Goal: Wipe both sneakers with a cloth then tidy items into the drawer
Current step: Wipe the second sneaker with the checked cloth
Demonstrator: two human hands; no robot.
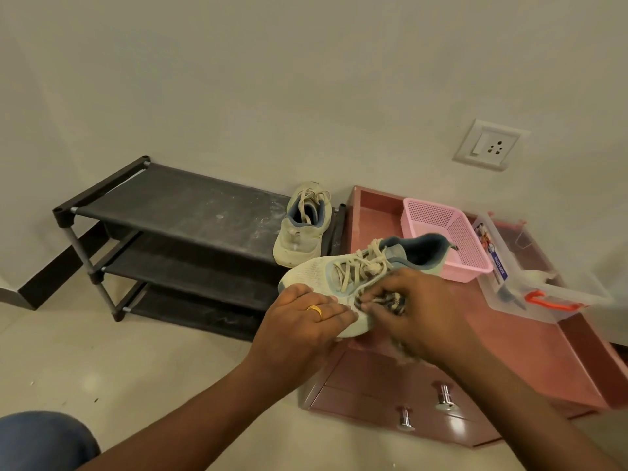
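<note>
Cloth point(390, 302), dark-striped and bunched, is sitting inside my right hand point(418, 307), whose fingers are curling tightly round it and pressing it against the side of the near sneaker point(314, 270), just below the laces. My left hand point(306, 314) is wrapping over the toe, fingers lying across the mesh and gripping, so the shoe is not sliding away under the rubbing. I am holding it over the front edge of the reddish drawer unit point(530, 338); whether the heel is resting on the top, I cannot tell. Behind it, the pink basket point(441, 232) and the clear box point(543, 294) are waiting on that top, probably for the tidying. The other sneaker point(302, 229) is standing on the dusty black shoe rack point(183, 205), close by for its turn. Both drawers below me are looking closed.
</note>
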